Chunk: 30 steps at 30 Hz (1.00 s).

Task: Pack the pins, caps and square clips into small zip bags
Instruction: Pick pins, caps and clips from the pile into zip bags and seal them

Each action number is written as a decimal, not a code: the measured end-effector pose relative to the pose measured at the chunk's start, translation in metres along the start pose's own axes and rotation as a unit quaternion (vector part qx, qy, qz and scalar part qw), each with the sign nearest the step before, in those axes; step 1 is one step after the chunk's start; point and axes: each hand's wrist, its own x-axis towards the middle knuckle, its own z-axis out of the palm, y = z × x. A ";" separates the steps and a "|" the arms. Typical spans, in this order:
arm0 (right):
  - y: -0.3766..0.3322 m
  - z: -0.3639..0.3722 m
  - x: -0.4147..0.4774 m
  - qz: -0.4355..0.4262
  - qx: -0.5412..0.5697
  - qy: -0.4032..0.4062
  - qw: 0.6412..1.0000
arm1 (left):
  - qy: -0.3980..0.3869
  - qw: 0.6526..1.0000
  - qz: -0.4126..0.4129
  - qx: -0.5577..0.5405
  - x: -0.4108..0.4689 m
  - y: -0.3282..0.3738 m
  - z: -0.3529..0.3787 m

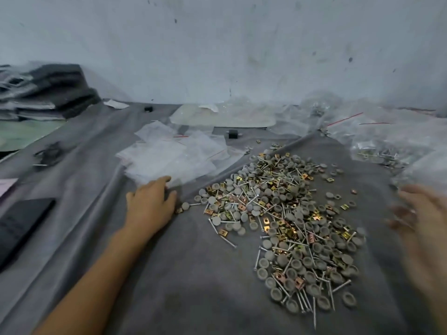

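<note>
A big mixed heap of grey round caps, silver pins and gold square clips lies on the grey cloth, right of centre. A stack of small empty zip bags with red seal lines lies behind and left of the heap. My left hand rests on the cloth at the near edge of those bags, fingers reaching onto the bottom bag's corner. My right hand is blurred at the right edge, fingers spread, over the cloth right of the heap, holding nothing I can see.
Filled zip bags pile up at the right back. A large clear bag lies near the wall. Two small black blocks sit behind the empty bags. Folded dark cloths stack at left; a black flat object lies near left.
</note>
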 end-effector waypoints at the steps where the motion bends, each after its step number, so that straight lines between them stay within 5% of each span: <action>1: 0.002 0.008 -0.006 0.005 -0.002 -0.031 1.000 | -0.003 1.000 0.000 0.006 0.002 -0.001 0.000; 11: 0.019 0.081 -0.098 -0.041 -0.139 -0.387 0.910 | 0.112 0.993 0.005 0.024 0.002 -0.009 0.003; 25: 0.027 0.093 -0.108 0.002 -0.140 -0.428 0.893 | 0.016 0.998 -0.013 0.063 0.012 -0.022 -0.008; 30: 0.025 0.096 -0.111 0.007 -0.138 -0.436 0.889 | 0.058 0.997 -0.002 0.050 0.029 -0.020 -0.007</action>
